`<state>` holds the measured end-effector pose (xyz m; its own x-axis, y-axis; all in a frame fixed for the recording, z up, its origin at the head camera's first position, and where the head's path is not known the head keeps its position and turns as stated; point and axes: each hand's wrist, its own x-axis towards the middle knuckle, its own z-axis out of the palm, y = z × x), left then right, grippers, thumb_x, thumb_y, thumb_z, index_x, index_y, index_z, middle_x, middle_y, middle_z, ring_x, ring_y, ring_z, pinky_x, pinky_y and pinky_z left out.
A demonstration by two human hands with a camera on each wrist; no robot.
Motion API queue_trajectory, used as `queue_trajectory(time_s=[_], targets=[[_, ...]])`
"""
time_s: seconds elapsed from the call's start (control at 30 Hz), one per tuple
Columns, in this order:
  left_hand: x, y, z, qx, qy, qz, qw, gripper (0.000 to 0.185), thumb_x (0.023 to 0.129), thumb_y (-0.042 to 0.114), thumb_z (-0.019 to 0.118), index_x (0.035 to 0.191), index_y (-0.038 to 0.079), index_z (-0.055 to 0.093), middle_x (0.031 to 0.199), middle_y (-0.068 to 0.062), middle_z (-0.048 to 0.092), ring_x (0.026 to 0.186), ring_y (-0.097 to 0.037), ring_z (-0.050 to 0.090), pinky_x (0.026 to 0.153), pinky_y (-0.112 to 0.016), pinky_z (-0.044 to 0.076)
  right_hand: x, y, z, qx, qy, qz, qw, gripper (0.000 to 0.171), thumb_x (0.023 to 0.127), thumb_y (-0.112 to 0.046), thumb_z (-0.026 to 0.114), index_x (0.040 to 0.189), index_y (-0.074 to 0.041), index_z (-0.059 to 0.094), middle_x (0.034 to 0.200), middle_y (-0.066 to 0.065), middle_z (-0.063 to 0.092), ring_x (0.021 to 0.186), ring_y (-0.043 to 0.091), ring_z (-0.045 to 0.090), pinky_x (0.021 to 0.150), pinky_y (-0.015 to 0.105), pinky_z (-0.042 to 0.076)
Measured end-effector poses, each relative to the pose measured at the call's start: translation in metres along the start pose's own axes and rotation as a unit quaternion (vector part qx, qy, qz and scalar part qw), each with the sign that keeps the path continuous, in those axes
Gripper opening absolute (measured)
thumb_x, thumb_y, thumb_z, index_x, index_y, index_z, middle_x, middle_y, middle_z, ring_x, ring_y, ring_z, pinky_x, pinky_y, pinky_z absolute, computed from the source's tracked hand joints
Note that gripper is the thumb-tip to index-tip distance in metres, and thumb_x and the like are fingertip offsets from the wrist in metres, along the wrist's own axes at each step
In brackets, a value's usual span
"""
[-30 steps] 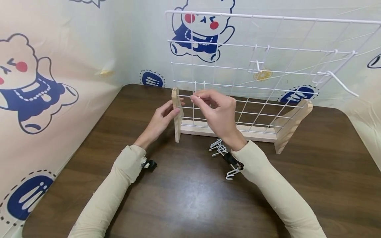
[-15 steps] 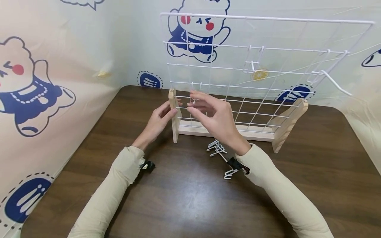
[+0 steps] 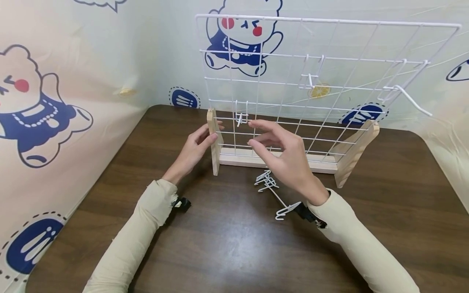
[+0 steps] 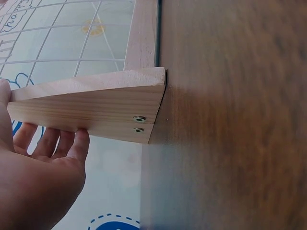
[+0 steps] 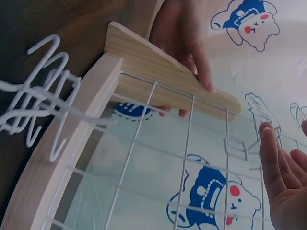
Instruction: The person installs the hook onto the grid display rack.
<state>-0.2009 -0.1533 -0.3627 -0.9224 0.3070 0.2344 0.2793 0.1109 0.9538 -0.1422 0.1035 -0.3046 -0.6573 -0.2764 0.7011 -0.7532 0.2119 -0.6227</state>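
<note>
A white wire grid (image 3: 278,81) stands upright in a wooden base (image 3: 322,166) on a dark wooden table (image 3: 227,244). My left hand (image 3: 203,140) grips the base's left wooden foot (image 3: 212,152); in the left wrist view the left hand (image 4: 43,163) has its fingers behind that foot (image 4: 96,110). A small white hook (image 3: 242,118) hangs low on the grid's left side. My right hand (image 3: 265,138) hovers just right of it, fingers relaxed and holding nothing. The right wrist view shows the right hand (image 5: 283,182) off the grid (image 5: 192,158).
Loose white hooks (image 3: 268,182) lie on the table before the base, one more hook (image 3: 287,211) nearer my right wrist. Two other hooks (image 3: 311,79) and a long hook (image 3: 408,94) hang higher on the grid. Printed cloth walls (image 3: 73,81) close off the left and back.
My right hand has let go of the small hook, leaving it on the grid, and drawn back down and to the right. The left hand has kept its hold.
</note>
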Motion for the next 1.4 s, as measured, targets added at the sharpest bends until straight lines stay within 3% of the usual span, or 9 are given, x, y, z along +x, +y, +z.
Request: queue_trajectory(time_s=[0.1, 0.63, 0.93, 1.2, 1.4], targets=[[0.0, 0.0, 0.0, -0.001, 0.0, 0.002, 1.0, 0.039, 0.103, 0.015, 0.051, 0.142, 0.008, 0.051, 0.139, -0.015, 0.056, 0.131, -0.031, 0.049, 0.109, -0.052, 0.038, -0.004, 0.001, -0.004, -0.006, 0.003, 0.001, 1.0, 0.038, 0.09, -0.001, 0.071, 0.126, -0.005, 0.064, 0.12, 0.002, 0.071, 0.088, 0.013, 0.072, 0.079, 0.028, 0.057], [0.002, -0.001, 0.001, -0.003, -0.004, 0.0, 1.0, 0.04, 0.103, 0.017, 0.052, 0.142, 0.008, 0.051, 0.138, -0.013, 0.057, 0.131, -0.036, 0.048, 0.107, -0.05, 0.04, -0.033, 0.018, -0.024, -0.062, -0.019, 0.02, 0.998, 0.019, 0.09, 0.0, 0.069, 0.108, -0.004, 0.073, 0.102, 0.003, 0.075, 0.082, 0.013, 0.07, 0.076, 0.021, 0.055], [0.002, -0.001, 0.005, -0.002, -0.013, 0.002, 0.9999, 0.041, 0.104, 0.018, 0.051, 0.144, 0.008, 0.05, 0.141, -0.016, 0.055, 0.127, -0.025, 0.052, 0.107, -0.05, 0.041, -0.044, 0.028, -0.027, -0.095, -0.049, 0.028, 0.994, 0.015, 0.088, 0.002, 0.069, 0.102, -0.002, 0.074, 0.096, 0.006, 0.075, 0.079, 0.014, 0.07, 0.072, 0.021, 0.055], [0.002, -0.003, 0.004, -0.003, -0.006, 0.002, 1.0, 0.041, 0.104, 0.02, 0.052, 0.143, 0.009, 0.051, 0.14, -0.018, 0.055, 0.129, -0.031, 0.05, 0.106, -0.051, 0.041, -0.048, 0.041, -0.03, -0.108, -0.12, 0.062, 0.985, 0.011, 0.091, -0.001, 0.068, 0.101, -0.003, 0.073, 0.096, 0.004, 0.074, 0.078, 0.014, 0.069, 0.065, 0.033, 0.057], [0.002, -0.005, 0.0, -0.005, -0.005, 0.005, 1.0, 0.039, 0.104, 0.019, 0.051, 0.143, 0.012, 0.052, 0.142, -0.015, 0.054, 0.131, -0.026, 0.049, 0.108, -0.05, 0.039, -0.048, 0.047, -0.029, -0.117, -0.193, 0.126, 0.966, 0.012, 0.095, -0.009, 0.065, 0.104, -0.005, 0.073, 0.099, 0.003, 0.074, 0.08, 0.012, 0.069, 0.069, 0.031, 0.057]])
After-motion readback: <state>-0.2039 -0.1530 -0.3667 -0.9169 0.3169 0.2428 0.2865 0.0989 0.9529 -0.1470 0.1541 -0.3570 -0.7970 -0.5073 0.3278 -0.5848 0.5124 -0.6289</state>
